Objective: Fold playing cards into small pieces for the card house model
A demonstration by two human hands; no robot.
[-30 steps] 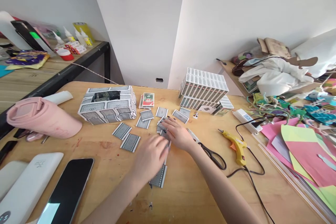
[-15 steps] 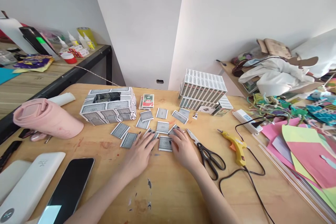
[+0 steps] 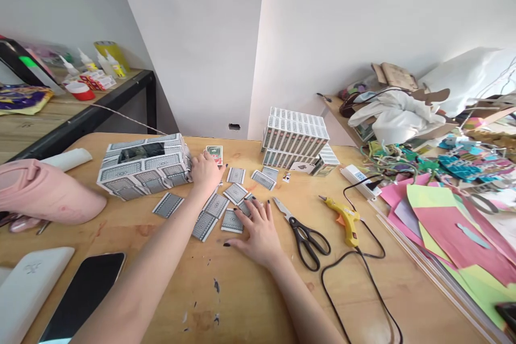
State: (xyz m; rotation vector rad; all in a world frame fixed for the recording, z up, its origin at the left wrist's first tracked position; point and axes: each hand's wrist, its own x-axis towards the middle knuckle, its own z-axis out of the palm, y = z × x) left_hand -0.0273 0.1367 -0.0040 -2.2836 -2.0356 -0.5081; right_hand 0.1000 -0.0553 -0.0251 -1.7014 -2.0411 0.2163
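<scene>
My left hand (image 3: 205,172) reaches far forward. Its fingers curl over cards lying between the card-covered box (image 3: 143,164) and the red-and-green card pack (image 3: 214,153); whether it grips one is hidden. My right hand (image 3: 258,231) lies flat, fingers spread, touching the nearest of several grey-backed playing cards (image 3: 231,220) scattered face down on the wooden table (image 3: 250,301). A block of stacked card packs (image 3: 296,137) stands at the back.
Black scissors (image 3: 304,231) and a yellow glue gun (image 3: 342,215) with its black cord lie right of my right hand. A power strip (image 3: 357,183) and coloured paper sheets (image 3: 447,220) are further right. A pink bundle (image 3: 44,193), a phone (image 3: 83,293) and a white power bank (image 3: 28,290) lie left.
My left hand has moved from the cards in front of me forward and left to the spot beside the card-covered box. My right hand has stayed flat on the cards. The view shifted right.
</scene>
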